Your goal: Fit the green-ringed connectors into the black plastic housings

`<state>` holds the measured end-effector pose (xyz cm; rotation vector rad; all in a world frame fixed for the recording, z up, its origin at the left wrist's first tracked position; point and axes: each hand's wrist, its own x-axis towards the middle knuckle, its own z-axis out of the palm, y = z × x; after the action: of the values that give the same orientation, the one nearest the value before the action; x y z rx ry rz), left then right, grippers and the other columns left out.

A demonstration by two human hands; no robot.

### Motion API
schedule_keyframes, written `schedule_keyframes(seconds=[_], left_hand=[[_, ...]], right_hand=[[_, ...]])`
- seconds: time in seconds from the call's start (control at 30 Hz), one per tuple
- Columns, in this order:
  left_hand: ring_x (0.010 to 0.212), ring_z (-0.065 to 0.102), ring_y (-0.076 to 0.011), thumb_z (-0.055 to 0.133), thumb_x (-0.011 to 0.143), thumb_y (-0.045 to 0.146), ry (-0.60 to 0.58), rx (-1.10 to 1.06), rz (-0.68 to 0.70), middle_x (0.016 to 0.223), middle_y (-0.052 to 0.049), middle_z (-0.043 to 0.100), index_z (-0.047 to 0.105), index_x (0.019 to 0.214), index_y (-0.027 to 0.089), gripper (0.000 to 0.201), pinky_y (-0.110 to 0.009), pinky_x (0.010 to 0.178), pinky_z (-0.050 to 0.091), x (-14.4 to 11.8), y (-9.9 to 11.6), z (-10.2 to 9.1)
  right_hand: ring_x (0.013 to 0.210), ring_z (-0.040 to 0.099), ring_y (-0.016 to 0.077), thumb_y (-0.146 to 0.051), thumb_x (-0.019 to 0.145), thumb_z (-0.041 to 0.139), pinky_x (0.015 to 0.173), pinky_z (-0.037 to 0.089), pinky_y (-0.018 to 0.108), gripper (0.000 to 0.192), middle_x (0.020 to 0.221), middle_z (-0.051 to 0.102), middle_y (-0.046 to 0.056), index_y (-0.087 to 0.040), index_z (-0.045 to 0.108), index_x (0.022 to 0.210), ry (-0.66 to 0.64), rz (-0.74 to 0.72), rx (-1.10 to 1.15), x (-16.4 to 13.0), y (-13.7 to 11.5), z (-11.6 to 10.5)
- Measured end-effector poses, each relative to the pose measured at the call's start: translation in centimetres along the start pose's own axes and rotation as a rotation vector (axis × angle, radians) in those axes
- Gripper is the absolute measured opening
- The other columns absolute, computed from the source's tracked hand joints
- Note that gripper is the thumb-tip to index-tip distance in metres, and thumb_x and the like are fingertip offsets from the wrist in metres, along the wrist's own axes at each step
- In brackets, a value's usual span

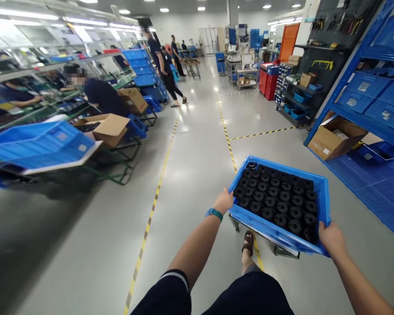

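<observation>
A blue plastic crate (322,188) is in front of me, low and to the right, filled with rows of round black parts (272,191) with holes in their centres. My left hand (223,200), with a teal band at the wrist, is closed on the crate's left end. Round the near right corner, my right hand (332,238) grips the rim. Beneath the crate, parts of a dark metal stand (286,252) show. Whether the crate's weight rests on that stand, I cannot tell.
Yellow-black floor tape (157,188) runs ahead. At left, a seated person (101,94) works near a blue crate (46,142) and an open carton (108,129). Another person (162,61) stands in the aisle. A blue rack (336,83) with bins and a carton (331,138) line the right.
</observation>
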<state>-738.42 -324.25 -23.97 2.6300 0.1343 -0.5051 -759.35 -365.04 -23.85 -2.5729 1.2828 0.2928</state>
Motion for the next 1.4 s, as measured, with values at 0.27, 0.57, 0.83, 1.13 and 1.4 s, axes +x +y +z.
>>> schedule_keyframes(seconds=[0.27, 0.57, 0.83, 1.13, 1.4], left_hand=[[0.105, 0.069, -0.0282, 0.026, 0.106, 0.034, 0.147, 0.024, -0.051, 0.113, -0.021, 0.069, 0.052, 0.115, 0.015, 0.033, -0.039, 0.085, 0.05, 17.2, 3.4, -6.9], [0.101, 0.071, -0.0313, 0.031, 0.103, 0.038, 0.045, 0.039, 0.064, 0.106, -0.02, 0.07, 0.05, 0.113, 0.016, 0.031, -0.04, 0.084, 0.052, 42.1, 1.7, -17.3], [0.098, 0.072, -0.0305, 0.032, 0.102, 0.032, -0.013, 0.06, 0.181, 0.108, -0.019, 0.071, 0.053, 0.114, 0.019, 0.027, -0.042, 0.084, 0.055, 64.7, 0.5, -30.5], [0.101, 0.07, -0.0266, 0.029, 0.103, 0.032, 0.022, 0.104, 0.145, 0.112, -0.017, 0.07, 0.051, 0.118, 0.017, 0.03, -0.038, 0.085, 0.054, 89.9, 1.4, -40.3], [0.098, 0.071, -0.0252, 0.034, 0.101, 0.029, 0.105, 0.049, 0.01, 0.106, -0.015, 0.072, 0.055, 0.115, 0.019, 0.027, -0.035, 0.08, 0.053, 108.7, 2.6, -49.4]], right_hand=[[0.104, 0.068, 0.0385, -0.045, 0.103, 0.027, 0.085, 0.052, 0.044, 0.055, 0.108, 0.067, 0.029, -0.001, 0.054, 0.121, -0.043, -0.058, 0.033, 12.9, -19.0, -1.6], [0.105, 0.069, 0.0307, -0.041, 0.102, 0.036, 0.09, 0.051, 0.038, 0.044, 0.106, 0.07, 0.023, -0.006, 0.057, 0.119, 0.034, -0.017, 0.02, 23.1, -42.3, -2.2], [0.107, 0.069, 0.0344, -0.037, 0.101, 0.036, 0.092, 0.053, 0.04, 0.043, 0.107, 0.07, 0.025, -0.006, 0.059, 0.119, 0.067, 0.068, 0.067, 26.9, -65.4, -2.0], [0.112, 0.065, 0.0408, -0.043, 0.101, 0.031, 0.093, 0.052, 0.046, 0.058, 0.113, 0.065, 0.032, 0.004, 0.052, 0.126, -0.026, 0.066, 0.091, 41.2, -87.5, 0.2], [0.11, 0.065, 0.0419, -0.05, 0.1, 0.025, 0.089, 0.052, 0.046, 0.066, 0.116, 0.064, 0.031, 0.004, 0.052, 0.128, -0.088, -0.042, 0.066, 56.0, -108.3, -0.3]])
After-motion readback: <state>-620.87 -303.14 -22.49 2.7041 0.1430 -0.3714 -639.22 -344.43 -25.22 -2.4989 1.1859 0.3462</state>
